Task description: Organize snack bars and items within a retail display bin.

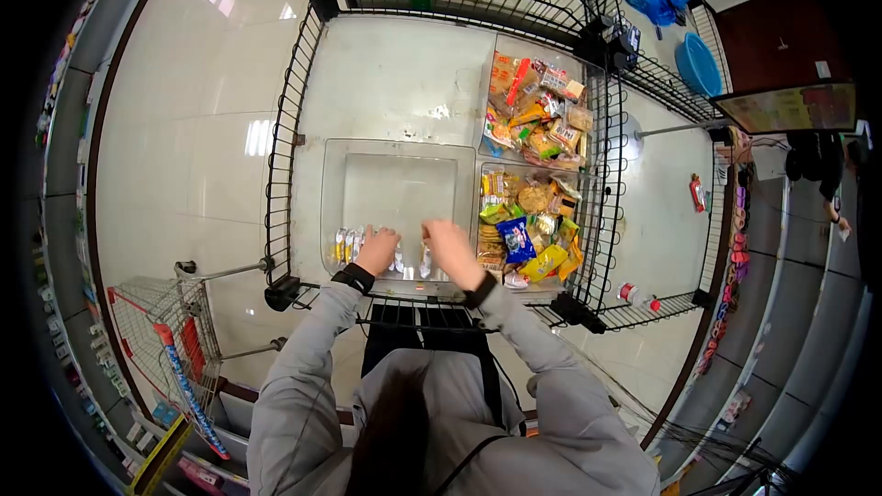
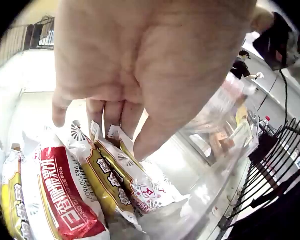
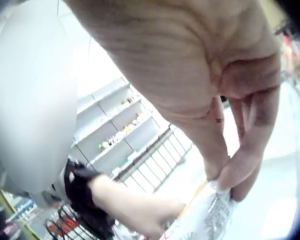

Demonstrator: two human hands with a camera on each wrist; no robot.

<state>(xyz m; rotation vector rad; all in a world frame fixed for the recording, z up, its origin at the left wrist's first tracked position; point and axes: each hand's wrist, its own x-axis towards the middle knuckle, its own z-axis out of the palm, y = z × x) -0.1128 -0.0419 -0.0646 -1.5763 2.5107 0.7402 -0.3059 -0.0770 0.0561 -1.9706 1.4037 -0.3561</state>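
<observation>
Inside a clear plastic bin (image 1: 334, 186), a row of wrapped snack bars (image 1: 343, 245) stands along the near side. My left hand (image 1: 377, 250) is low over this row. In the left wrist view its thumb and fingers pinch the top of a white-and-gold snack bar (image 2: 140, 182), beside a red-and-white one (image 2: 70, 192). My right hand (image 1: 449, 246), at the bin's near right, pinches the end of another white-wrapped snack bar (image 3: 205, 212) between thumb and fingertips. That bar (image 1: 425, 263) hangs below the hand in the head view.
Two more clear bins to the right hold mixed packaged snacks (image 1: 542, 119) and biscuits and sweets (image 1: 533, 237). A black wire rack (image 1: 280, 129) surrounds the white display surface (image 1: 395, 64). A shopping cart (image 1: 165, 326) stands at the left, and a blue basin (image 1: 698, 64) lies far right.
</observation>
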